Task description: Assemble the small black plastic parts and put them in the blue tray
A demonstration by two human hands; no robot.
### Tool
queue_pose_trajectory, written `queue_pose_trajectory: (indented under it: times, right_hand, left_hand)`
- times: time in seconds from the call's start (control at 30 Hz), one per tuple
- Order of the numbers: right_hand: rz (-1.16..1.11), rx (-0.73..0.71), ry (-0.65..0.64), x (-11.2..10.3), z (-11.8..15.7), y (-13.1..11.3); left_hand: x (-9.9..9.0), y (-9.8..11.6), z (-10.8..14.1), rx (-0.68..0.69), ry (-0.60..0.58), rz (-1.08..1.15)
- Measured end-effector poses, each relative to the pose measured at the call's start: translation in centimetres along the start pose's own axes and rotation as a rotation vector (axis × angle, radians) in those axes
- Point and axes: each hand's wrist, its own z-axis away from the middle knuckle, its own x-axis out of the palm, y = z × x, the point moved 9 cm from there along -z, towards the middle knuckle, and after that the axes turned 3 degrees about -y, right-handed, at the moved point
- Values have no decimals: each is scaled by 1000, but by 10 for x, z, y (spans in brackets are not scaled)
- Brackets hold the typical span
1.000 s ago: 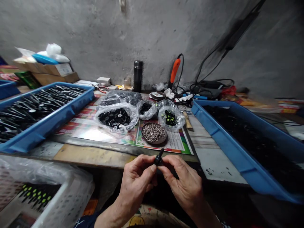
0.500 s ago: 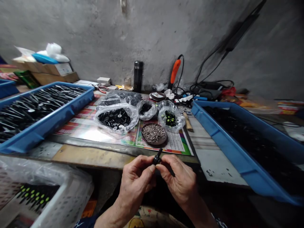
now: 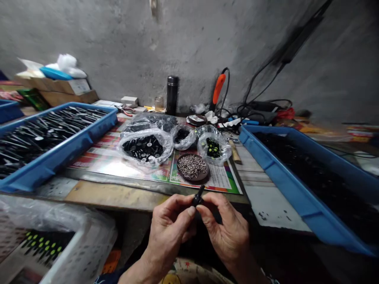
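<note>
Both of my hands are raised just in front of the bench edge. Between them, a small black plastic part with a thin pin at its top is pinched by my left hand and my right hand. My fingers hide its lower half. Nearest to my hands, a round brown dish holds a heap of small steel screws. Behind it stand clear plastic bags of black parts, one bag also showing green-dotted pieces.
Blue trays of black parts stand left and right of the bench. A white crate lies at lower left. At the back are a black flask, an orange-handled tool, tangled cables and a concrete wall.
My hands have shifted only slightly, with the right hand turning a little around the black part. Both still hold it, and nothing else has visibly moved.
</note>
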Motion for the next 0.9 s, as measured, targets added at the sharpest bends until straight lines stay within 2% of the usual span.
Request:
queue_pose_trajectory:
  times: [0.2,0.37,0.5,0.67,0.83,0.9]
  right_hand:
    - [-68,83,-82,3,-4,6]
    - [-88,61,-93,2,-6,11]
    - [-174,178,-104,5,-2,26]
    - [-299,251,-227,22,2,30]
    - [-354,369,-183,23,-2,45]
    - [-367,361,-206,26,-1,43]
  left_hand:
    - [-2,-2,0,3,-2,-7]
    - [-3,-3,-1,-15,13,6]
    - [-4,-5,-2,-27,5,-6]
    - [-6,-7,-1,-37,21,-28]
    - [-6,-6,2,-36,3,-49]
    - [-7,-7,2,-43,3,-54]
